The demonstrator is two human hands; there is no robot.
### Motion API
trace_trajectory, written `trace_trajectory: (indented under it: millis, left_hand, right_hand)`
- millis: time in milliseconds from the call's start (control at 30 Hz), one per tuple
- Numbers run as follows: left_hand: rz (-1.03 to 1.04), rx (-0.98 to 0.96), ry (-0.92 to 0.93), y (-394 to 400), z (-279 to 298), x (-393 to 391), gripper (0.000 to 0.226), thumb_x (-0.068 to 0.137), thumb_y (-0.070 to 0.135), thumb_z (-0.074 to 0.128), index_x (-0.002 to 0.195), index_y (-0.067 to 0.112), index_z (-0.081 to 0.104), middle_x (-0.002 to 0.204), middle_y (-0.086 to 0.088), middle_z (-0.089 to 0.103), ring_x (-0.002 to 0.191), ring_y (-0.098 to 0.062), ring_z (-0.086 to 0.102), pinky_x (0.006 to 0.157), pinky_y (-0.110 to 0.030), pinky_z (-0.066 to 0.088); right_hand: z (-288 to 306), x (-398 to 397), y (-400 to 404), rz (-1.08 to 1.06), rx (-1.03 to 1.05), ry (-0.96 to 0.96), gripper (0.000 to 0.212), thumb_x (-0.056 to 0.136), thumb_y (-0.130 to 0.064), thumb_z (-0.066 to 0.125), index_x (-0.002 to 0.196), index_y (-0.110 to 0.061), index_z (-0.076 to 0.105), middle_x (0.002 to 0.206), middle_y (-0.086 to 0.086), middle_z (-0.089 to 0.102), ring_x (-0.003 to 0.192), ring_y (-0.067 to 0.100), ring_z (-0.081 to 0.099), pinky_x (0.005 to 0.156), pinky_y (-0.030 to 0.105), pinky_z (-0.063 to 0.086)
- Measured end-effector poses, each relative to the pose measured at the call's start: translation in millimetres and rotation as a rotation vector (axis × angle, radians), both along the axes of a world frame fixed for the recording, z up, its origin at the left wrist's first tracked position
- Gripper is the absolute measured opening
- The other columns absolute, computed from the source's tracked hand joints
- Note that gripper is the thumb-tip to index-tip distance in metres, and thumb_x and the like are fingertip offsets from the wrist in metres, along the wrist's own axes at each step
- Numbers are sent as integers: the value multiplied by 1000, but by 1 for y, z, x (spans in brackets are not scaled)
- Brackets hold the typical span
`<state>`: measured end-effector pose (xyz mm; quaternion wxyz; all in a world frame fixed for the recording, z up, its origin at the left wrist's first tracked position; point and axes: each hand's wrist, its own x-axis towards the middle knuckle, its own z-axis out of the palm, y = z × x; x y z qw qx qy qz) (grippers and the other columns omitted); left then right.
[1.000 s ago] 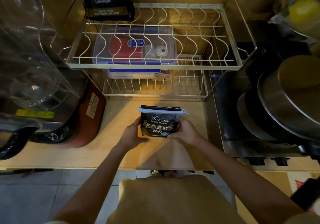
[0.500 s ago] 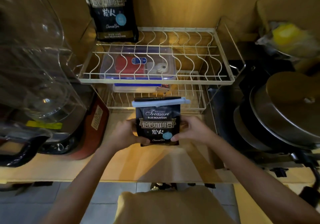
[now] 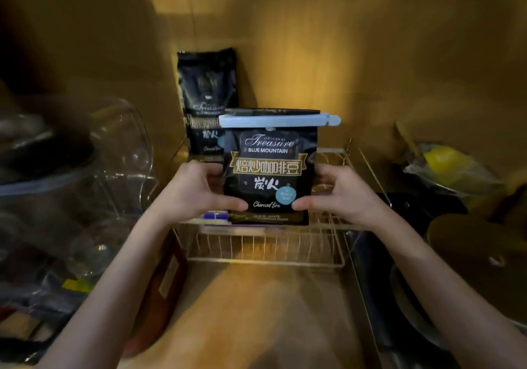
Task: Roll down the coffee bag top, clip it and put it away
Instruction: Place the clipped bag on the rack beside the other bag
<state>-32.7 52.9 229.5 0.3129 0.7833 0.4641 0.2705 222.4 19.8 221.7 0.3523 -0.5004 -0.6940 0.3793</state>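
Observation:
A black coffee bag with gold and white lettering stands upright in the middle of the view, held over the wire rack. Its top is rolled down and a pale blue clip runs across the roll. My left hand grips the bag's left edge, thumb on the front near the bottom. My right hand grips the right edge the same way. Whether the bag's base touches the rack's top tier I cannot tell.
A taller, matching coffee bag stands behind and to the left, against the wooden back wall. A clear glass jug sits at the left. Dark pans and a yellow object are at the right. The wooden counter lies below.
Both hands have lifted the clipped bag from counter level up and forward to the height of the rack's top tier. The view has tilted upward with it.

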Motion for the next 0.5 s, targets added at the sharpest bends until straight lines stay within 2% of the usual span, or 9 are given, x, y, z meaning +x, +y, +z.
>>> trace_trajectory:
  millis: [100, 167, 233, 300, 400, 433, 467, 500]
  left_hand:
    - [41, 40, -79, 18, 12, 8, 37, 57, 23, 82, 85, 35, 60, 91, 17, 67, 87, -2, 65, 77, -22, 53]
    - [67, 61, -117, 31, 15, 13, 37, 59, 21, 81, 87, 34, 60, 93, 11, 67, 92, -7, 64, 83, -30, 53]
    - [99, 69, -137, 46, 12, 19, 39, 62, 18, 79, 96, 23, 61, 100, 3, 68, 94, -13, 64, 85, -36, 54]
    - [154, 83, -158, 62, 8, 26, 48, 64, 15, 78, 108, 12, 59, 107, -4, 67, 98, -17, 63, 88, -37, 53]
    - [235, 153, -176, 85, 1, 39, 50, 68, 12, 76, 113, 8, 57, 112, -8, 67, 101, -15, 61, 87, -29, 50]
    - [266, 188, -173, 91, -2, 43, 51, 68, 12, 76, 115, 7, 56, 113, -9, 67, 100, -12, 59, 86, -26, 48]
    - [298, 221, -177, 96, -5, 46, 53, 68, 11, 76, 117, 6, 55, 114, -10, 66, 100, -11, 58, 87, -25, 47]
    - [325, 242, -190, 100, -10, 50, 54, 69, 10, 75, 118, 6, 54, 114, -11, 66, 101, -12, 58, 89, -26, 46]
  right_hand:
    - [14, 2, 22, -42, 81, 19, 57, 66, -14, 79, 119, -14, 56, 111, -9, 64, 102, -2, 58, 81, 11, 51]
    - [20, 4, 37, -63, 124, 34, 58, 66, -16, 79, 119, -16, 57, 109, -12, 64, 104, 0, 58, 83, 10, 50]
    - [22, 4, 53, -111, 139, 42, 60, 65, -17, 80, 120, -18, 56, 108, -14, 62, 104, 1, 57, 86, 14, 49]
    - [18, 2, 70, -164, 148, 47, 60, 66, -17, 80, 120, -21, 54, 108, -17, 58, 104, 3, 54, 87, 19, 44]
    - [5, -2, 91, -224, 108, 91, 62, 70, -19, 77, 124, -25, 48, 103, -24, 50, 96, -9, 47, 71, 2, 40]
    - [-1, -3, 97, -232, 84, 111, 59, 71, -20, 76, 123, -28, 47, 104, -24, 50, 95, -15, 48, 70, 0, 43]
    - [-7, -3, 104, -231, 62, 128, 56, 72, -21, 75, 121, -29, 48, 110, -19, 54, 103, -14, 49, 80, 3, 45]
    - [-13, -4, 110, -233, 38, 134, 57, 74, -21, 74, 123, -27, 47, 121, -10, 56, 115, -4, 49, 94, 17, 46]
